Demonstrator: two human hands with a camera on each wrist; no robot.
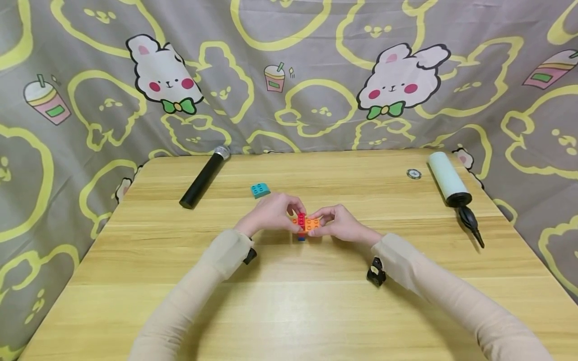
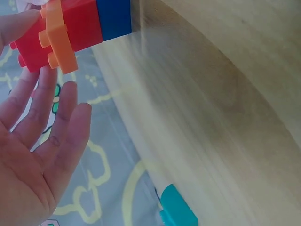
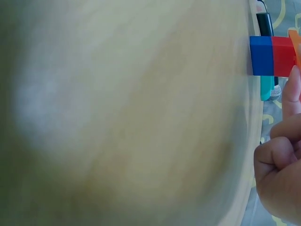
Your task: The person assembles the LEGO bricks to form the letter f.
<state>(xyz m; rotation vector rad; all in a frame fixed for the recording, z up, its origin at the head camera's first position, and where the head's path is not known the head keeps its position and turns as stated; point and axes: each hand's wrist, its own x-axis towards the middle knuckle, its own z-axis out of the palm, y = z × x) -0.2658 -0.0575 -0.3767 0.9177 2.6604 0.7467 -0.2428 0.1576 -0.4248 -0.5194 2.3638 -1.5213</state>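
- clock places are read in the head view, centred on the block stack (image 1: 301, 226), 12 towards the backdrop (image 1: 320, 65).
- the stack is near the middle of the table (image 1: 293, 311), between both hands: blue brick (image 2: 114, 19) lowest, lower red brick (image 2: 83, 26) above it, then a flat orange piece (image 1: 313, 223), with an upper red brick (image 1: 301, 219) over that.
- the orange piece juts out towards 3 o'clock, its studs showing. whether the blue brick touches the table, i can't tell.
- left hand (image 1: 275, 213), between 9 and 10 o'clock: thumb and finger are clamped on the upper red brick; the remaining fingers fan out loosely in the left wrist view.
- right hand (image 1: 341, 224), at 3 o'clock: thumb and forefinger pinch the orange piece by its near and far edges, the other fingers bent.
- teal brick (image 1: 260, 190), studs up, at 10 o'clock, just beyond the left hand.
- black microphone (image 1: 202, 179), farther out at 10 o'clock, its silver head pointing away to 1 o'clock.
- round chip (image 1: 414, 174), lying flat at 2 o'clock.
- pale pump (image 1: 446, 175) with black nozzle, between 2 and 3 o'clock, well apart from the right hand.
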